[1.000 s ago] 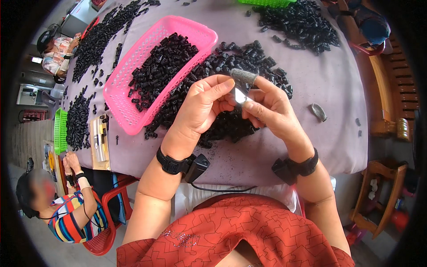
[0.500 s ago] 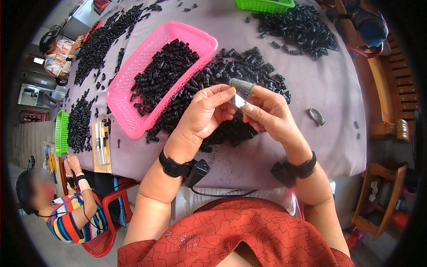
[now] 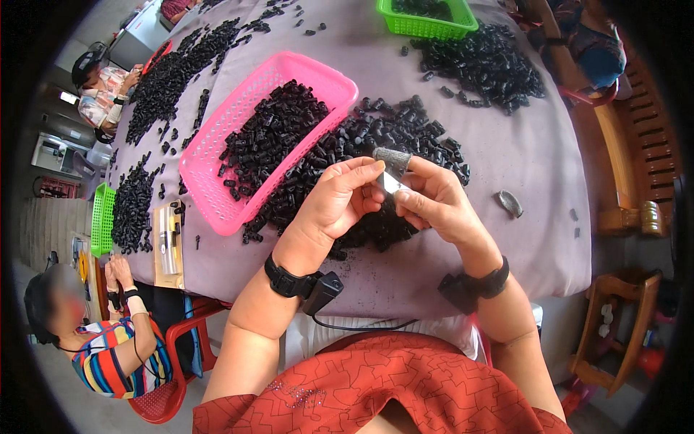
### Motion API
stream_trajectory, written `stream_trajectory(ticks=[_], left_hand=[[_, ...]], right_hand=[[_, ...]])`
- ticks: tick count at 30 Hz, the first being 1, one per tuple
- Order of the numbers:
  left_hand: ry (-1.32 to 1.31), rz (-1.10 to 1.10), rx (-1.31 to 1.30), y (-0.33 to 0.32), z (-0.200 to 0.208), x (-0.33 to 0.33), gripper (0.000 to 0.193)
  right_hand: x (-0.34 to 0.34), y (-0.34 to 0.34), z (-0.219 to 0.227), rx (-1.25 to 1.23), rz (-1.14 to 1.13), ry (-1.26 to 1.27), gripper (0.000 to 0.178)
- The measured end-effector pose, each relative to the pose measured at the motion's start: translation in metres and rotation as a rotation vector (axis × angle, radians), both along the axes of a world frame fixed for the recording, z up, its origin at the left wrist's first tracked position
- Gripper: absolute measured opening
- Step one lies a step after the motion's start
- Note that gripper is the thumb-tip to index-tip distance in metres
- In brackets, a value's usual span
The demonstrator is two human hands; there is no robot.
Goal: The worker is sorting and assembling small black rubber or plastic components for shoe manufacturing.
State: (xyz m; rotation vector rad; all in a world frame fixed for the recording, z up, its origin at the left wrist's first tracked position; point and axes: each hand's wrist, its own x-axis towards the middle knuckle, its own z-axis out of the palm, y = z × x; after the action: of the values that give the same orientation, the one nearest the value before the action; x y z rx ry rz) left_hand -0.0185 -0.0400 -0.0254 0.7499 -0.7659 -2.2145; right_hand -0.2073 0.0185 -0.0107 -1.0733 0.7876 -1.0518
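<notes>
My two hands meet above a heap of small black plastic parts [image 3: 426, 137]. My right hand [image 3: 437, 199] is closed, pinching a small shiny flat metal blade [image 3: 392, 184] between thumb and fingers. A grey fabric finger cover [image 3: 392, 157] sits over the tip of its index finger. Close against the blade, my left hand [image 3: 336, 195] is closed with thumb and fingers pressed together. Whatever lies in that pinch is hidden behind the fingers. Left of the heap, a pink plastic basket [image 3: 210, 170] holds many more of the black parts.
Another grey finger cover [image 3: 509, 203] lies to the right on the cloth-covered table [image 3: 535, 246]. Further piles surround a far green basket [image 3: 434, 27] and a left green basket [image 3: 103, 217]. A person in stripes [image 3: 123, 354] sits at left; others work farther back.
The table and its things sit slightly lower in the picture, as the view has shifted a little. Both hands keep the same hold, with the blade still between them.
</notes>
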Motion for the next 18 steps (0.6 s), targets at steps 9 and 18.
stream_trajectory(ticks=[9, 18], left_hand=[[0.016, -0.05, 0.017, -0.0006, 0.001, -0.0002, 0.011], [0.002, -0.018, 0.028, -0.0004, -0.001, -0.0014, 0.01]], right_hand=[[-0.0037, -0.0046, -0.0046, 0.078, -0.008, -0.029, 0.041], [0.0027, -0.0021, -0.0033, 0.026, -0.014, -0.051, 0.04]])
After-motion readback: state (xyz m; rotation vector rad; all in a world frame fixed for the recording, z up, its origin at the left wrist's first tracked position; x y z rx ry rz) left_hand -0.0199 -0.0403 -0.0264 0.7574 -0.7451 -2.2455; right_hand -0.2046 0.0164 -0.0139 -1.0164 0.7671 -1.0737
